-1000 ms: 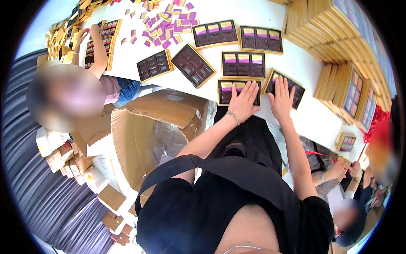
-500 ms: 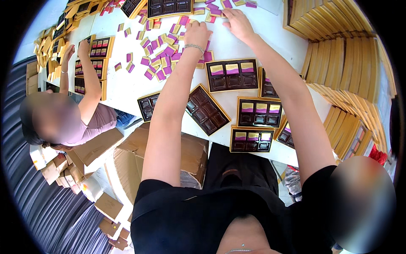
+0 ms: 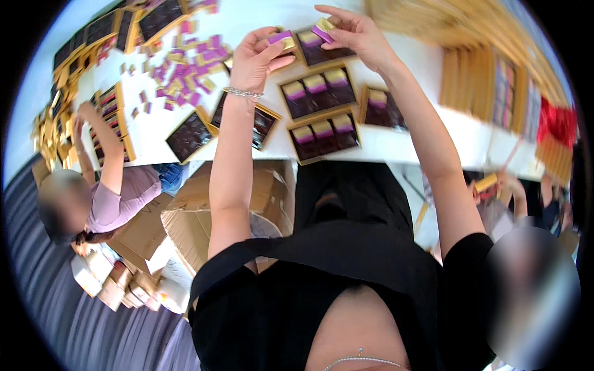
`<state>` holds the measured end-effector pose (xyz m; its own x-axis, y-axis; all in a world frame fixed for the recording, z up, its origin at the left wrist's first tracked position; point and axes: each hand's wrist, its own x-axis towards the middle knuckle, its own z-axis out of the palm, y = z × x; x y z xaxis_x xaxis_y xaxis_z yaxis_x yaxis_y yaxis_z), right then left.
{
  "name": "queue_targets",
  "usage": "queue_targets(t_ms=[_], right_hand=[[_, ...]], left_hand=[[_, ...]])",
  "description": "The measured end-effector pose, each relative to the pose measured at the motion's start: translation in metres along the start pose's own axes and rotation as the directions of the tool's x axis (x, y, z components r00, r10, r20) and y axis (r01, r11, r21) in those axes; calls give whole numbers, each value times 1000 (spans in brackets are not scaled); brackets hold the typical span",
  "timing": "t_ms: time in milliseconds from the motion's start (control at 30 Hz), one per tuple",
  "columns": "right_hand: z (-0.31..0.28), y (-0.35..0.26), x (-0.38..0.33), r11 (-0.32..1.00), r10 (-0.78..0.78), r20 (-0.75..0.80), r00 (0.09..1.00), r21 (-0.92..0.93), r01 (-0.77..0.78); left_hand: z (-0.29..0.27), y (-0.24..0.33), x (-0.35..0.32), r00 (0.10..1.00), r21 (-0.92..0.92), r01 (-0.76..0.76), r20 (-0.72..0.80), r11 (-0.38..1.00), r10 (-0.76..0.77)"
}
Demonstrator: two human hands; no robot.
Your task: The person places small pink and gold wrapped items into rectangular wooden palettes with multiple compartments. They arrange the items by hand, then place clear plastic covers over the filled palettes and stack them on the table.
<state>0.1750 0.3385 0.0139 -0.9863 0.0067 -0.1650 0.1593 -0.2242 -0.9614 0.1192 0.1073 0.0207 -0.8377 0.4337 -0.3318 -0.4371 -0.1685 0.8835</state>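
Note:
Between the thumb and fingers of my left hand [image 3: 252,67] is a small purple-and-gold wrapped chocolate [image 3: 281,40]. My right hand [image 3: 366,44] pinches another wrapped chocolate [image 3: 323,29], little finger side stretched outward. Both hands are over a gold-edged box [image 3: 328,55] with a dark compartment tray, partly hidden by them. Nearer stand a middle box [image 3: 318,102] and a front box [image 3: 328,145], each with three chocolates along the far row. Under my right forearm is a box [image 3: 385,116] showing one chocolate. Left of my left forearm lies a box [image 3: 189,137] with bare compartments.
Loose chocolates [image 3: 185,69] are scattered on the white table [image 3: 145,148]. Stacked gold boxes [image 3: 464,77] line the right side. At left, a co-worker [image 3: 127,191] reaches toward other boxes. A cardboard carton [image 3: 192,229] stands below the table edge.
My hands have come back from the scattered chocolates to above a box, each now holding a chocolate. The view has shifted, showing more people at right.

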Motion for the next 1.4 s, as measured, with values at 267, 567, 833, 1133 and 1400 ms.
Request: queue_targets(t_ms=[267,567,833,1133,1400], right_hand=[[-141,32,-212,643,-69,-567,821,-655,-397],[-109,74,-218,489,-369,-416,831,-848,-207],[-86,104,-247,108,-261,-193,946,-980,-170],[-90,107,-249,79,-170,-155,973,-987,-143],[-30,32,-121,255,-439,-50,897,-964,71]], left_hand=[[109,-71,-52,787,720,-613,591,326,175],[183,-151,-11,546,542,-837,836,75,48],[168,-180,-84,721,684,-653,693,-324,10],[168,-196,-89,801,779,-586,599,-223,-11],[25,-58,18,851,984,-52,133,-170,507]])
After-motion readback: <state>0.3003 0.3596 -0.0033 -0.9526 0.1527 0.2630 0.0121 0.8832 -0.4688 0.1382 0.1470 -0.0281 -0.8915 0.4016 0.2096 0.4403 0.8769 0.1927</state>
